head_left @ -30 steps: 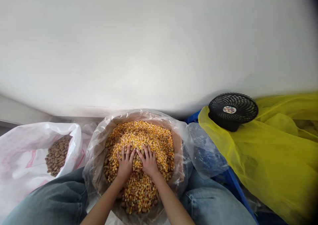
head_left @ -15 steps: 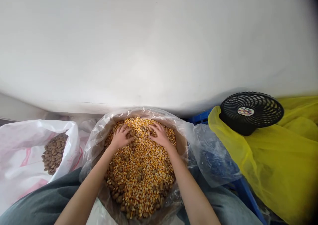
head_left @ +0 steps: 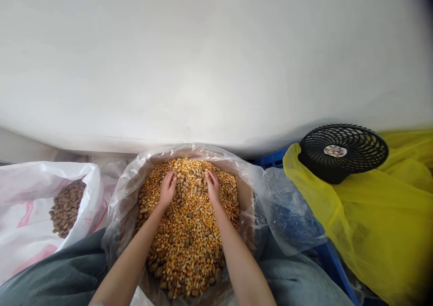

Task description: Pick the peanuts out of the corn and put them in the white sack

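Observation:
A clear plastic bag (head_left: 123, 207) stands between my knees, full of yellow and orange corn kernels (head_left: 199, 216). Brown oval nuts (head_left: 184, 184) are mixed in, with a cluster between my hands and more near the front. My left hand (head_left: 167, 189) is at the far left part of the corn, its fingers drawn together and curled inward. Opposite it, my right hand (head_left: 213, 189) is turned on edge with its fingers closed, thumb side up. The palms face each other; whatever lies inside the fingers is too small or hidden to make out.
At left, an open white sack (head_left: 91, 193) holds more brown nuts (head_left: 67, 207). To the right, a black slotted basket (head_left: 358, 146) rests on yellow mesh cloth (head_left: 382, 216), near a blue crate (head_left: 334, 270). A white wall (head_left: 203, 71) rises behind the bag.
Both hands have turned from spread, palm-down fingers to closed fingers with palms facing. A cluster of brown nuts now shows between them. The view has shifted slightly.

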{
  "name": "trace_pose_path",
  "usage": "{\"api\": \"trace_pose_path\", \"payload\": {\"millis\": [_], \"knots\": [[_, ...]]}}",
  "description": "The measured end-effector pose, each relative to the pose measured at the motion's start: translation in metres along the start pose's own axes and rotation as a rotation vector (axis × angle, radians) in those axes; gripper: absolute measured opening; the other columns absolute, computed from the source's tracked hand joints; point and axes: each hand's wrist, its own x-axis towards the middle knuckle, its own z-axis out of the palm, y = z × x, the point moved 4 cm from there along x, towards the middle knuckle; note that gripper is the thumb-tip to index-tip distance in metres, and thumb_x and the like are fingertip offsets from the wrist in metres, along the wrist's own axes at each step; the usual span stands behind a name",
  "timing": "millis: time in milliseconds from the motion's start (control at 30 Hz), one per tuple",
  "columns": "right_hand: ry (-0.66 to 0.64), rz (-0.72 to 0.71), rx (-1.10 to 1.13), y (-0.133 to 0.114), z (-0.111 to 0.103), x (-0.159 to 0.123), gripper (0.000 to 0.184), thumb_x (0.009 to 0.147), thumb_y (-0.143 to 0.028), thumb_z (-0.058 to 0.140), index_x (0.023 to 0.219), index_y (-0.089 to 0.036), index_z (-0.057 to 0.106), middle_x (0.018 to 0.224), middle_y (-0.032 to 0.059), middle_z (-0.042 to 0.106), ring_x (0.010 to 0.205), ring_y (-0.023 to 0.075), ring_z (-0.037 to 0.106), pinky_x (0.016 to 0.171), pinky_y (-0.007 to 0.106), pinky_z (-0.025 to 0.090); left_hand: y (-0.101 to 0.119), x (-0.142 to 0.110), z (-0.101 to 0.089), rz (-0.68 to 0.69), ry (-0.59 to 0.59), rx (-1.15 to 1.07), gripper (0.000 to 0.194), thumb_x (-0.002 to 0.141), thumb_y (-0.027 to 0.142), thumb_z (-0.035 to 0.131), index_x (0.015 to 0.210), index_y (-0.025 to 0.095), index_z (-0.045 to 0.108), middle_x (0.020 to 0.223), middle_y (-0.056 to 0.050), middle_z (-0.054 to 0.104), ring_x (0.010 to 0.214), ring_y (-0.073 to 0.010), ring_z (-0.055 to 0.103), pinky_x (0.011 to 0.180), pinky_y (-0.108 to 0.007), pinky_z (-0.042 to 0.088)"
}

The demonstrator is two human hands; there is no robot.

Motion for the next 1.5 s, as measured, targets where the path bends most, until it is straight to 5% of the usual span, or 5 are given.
{"api": "trace_pose_path", "payload": {"millis": [533, 733, 967, 1167, 1500], "knots": [[-0.082, 0.088, 0.217, -0.036, 0.035, -0.033, 0.051, 0.082, -0.049, 0.025, 0.101, -0.018, 0.061, 0.103, 0.0074, 0.063, 0.1, 0.0195, 0.054, 0.09, 0.036, 0.038, 0.023, -0.012, 0.024, -0.04, -0.04, -0.29, 0.043, 0.084, 0.04, 0.029, 0.106, 0.016, 0.057, 0.112, -0.008, 0.058, 0.106, -0.0189, 0.049, 0.094, -0.037, 0.035], [-0.172, -0.126, 0.131, -0.047, 0.036, -0.02, 0.035, 0.077, -0.044, 0.044, 0.101, -0.025, 0.061, 0.116, 0.0021, 0.056, 0.112, 0.0178, 0.046, 0.099, 0.036, 0.03, 0.023, -0.001, 0.014, 0.156, -0.288, -0.077, 0.038, 0.08, 0.039, 0.041, 0.109, 0.02, 0.056, 0.122, -0.004, 0.051, 0.117, -0.0185, 0.04, 0.103, -0.038, 0.023], [-0.12, 0.049, 0.148, -0.029, 0.028, -0.058, 0.035, 0.079, -0.043, 0.04, 0.085, -0.02, 0.066, 0.086, 0.0039, 0.068, 0.08, 0.0188, 0.061, 0.076, 0.032, 0.045, 0.008, -0.019, 0.009, -0.018, -0.082, -0.13, 0.04, 0.083, 0.04, 0.032, 0.091, 0.017, 0.064, 0.094, -0.007, 0.065, 0.095, -0.0193, 0.055, 0.09, -0.038, 0.038], [-0.118, 0.079, 0.17, -0.027, 0.023, -0.079, 0.031, 0.076, -0.044, 0.045, 0.079, -0.023, 0.068, 0.088, 0.0029, 0.068, 0.087, 0.0185, 0.06, 0.082, 0.032, 0.043, 0.017, -0.036, 0.016, -0.041, -0.305, -0.169, 0.04, 0.082, 0.042, 0.034, 0.09, 0.018, 0.065, 0.096, -0.004, 0.065, 0.096, -0.0192, 0.055, 0.091, -0.037, 0.037], [-0.144, 0.199, 0.161, -0.025, 0.02, -0.116, 0.036, 0.077, -0.046, 0.041, 0.08, -0.021, 0.067, 0.082, 0.0045, 0.068, 0.081, 0.0187, 0.06, 0.079, 0.031, 0.043, 0.012, -0.082, 0.013, -0.174, -0.207, -0.188, 0.039, 0.08, 0.041, 0.036, 0.09, 0.017, 0.065, 0.095, -0.006, 0.065, 0.093, -0.0186, 0.057, 0.089, -0.034, 0.038]]}}
